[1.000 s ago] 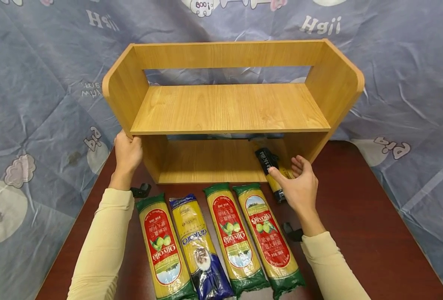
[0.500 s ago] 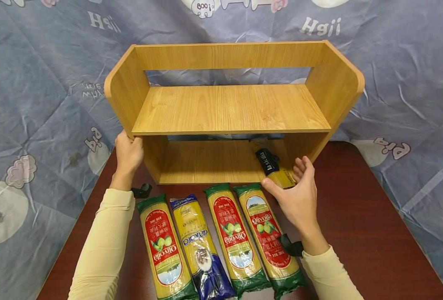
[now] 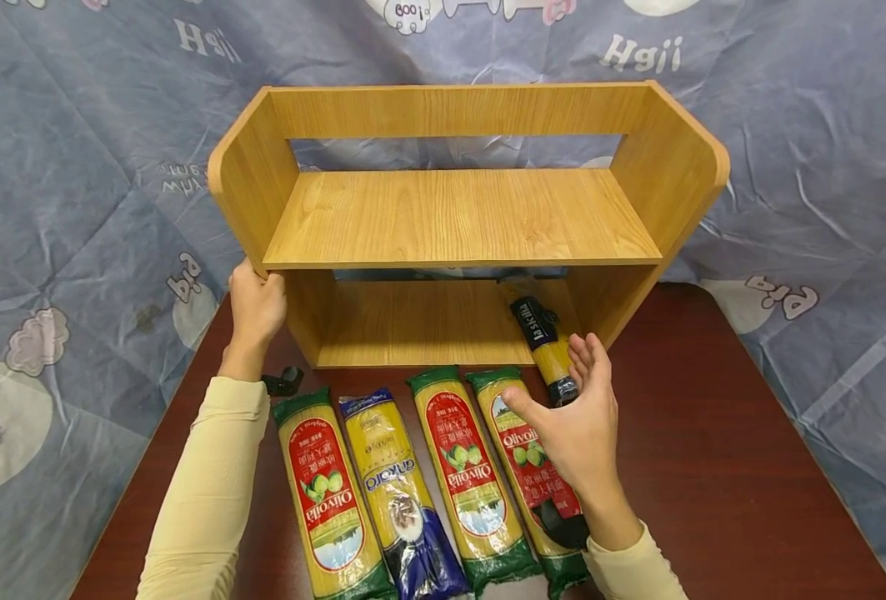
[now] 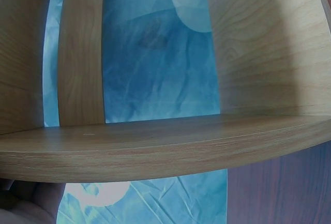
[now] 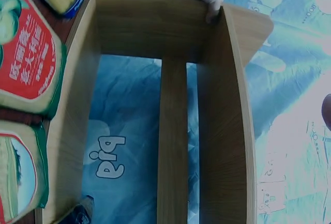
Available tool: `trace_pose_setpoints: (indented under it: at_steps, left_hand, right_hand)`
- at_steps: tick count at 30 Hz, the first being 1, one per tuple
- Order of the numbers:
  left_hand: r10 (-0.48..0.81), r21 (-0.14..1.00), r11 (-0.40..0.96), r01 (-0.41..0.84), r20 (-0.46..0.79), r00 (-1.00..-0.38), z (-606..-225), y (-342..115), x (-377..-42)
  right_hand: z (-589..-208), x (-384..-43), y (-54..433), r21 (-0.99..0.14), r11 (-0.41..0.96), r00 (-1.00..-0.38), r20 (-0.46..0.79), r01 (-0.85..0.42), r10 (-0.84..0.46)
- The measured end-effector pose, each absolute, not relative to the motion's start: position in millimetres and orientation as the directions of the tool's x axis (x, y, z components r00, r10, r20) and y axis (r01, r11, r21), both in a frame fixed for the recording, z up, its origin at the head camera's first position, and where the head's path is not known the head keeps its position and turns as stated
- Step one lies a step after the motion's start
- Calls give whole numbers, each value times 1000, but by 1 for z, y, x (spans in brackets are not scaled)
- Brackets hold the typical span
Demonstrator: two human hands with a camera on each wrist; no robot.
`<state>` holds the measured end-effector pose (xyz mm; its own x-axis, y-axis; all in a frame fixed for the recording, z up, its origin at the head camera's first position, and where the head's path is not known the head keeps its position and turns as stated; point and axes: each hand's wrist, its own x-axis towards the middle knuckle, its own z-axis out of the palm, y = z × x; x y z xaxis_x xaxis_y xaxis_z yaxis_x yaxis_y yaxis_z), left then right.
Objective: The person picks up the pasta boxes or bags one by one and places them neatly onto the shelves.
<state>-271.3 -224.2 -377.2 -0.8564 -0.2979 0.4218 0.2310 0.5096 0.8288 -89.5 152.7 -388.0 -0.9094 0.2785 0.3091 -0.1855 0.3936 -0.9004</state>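
The front edge of the lower board (image 3: 420, 325) of the shelf unit (image 3: 458, 217) is overhung by the dark lower end of the la Sicilia packet (image 3: 537, 327), which is laid slantwise on that board near the right side panel (image 3: 668, 171). Just beside that end the right hand (image 3: 573, 429) is held, its grip spread wide; whether the packet is touched cannot be told. The edge of the left side panel (image 3: 255, 179) is held in the left hand's (image 3: 257, 310) grip, near the upper board's level. Narrow gaps are left between the far ends of three Olivoilà packets (image 3: 471, 467) and an ankara packet (image 3: 396, 492), lined up just before the unit.

The unit is stood on a dark reddish-brown counter (image 3: 720, 450), and a creased blue-grey cloth (image 3: 810, 167) with pale printed letters is hung behind it.

Light, wood-grained boards are joined in the unit, with upper corners rounded. The long, flat packets are wrapped in shiny film; red oval labels are borne by the Olivoilà ones. Both forearms are covered by cream sleeves (image 3: 202, 475).
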Motion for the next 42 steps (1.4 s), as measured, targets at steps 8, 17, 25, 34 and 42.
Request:
trace_pose_setpoints:
  at_steps: [8,17,25,34,42]
  left_hand:
    - [-293,827,511,235,425,-857,-381,-224,-271]
    - [-289,827,510,238,425,-858,-383,-224,-271]
    - [-310,825,521,220,423,-851,-382,-227,-268]
    - [-296,821,522,233,430,-853,-378,-226,-272]
    - [-278,821,518,241,428,-860,-378,-224,-272]
  right_hand:
    - [-396,-71,140,-911,386,-924,262,-142,278]
    - [-414,-61,118,-924,348,-917,269,-158,296]
    - [-425,-52,100,-932,349,-937,202,-95,284]
    - [-443,-43,81,-922,386,-966,129,-34,225]
    - [-463,-36,60,-931,365,-980,93,-22,178]
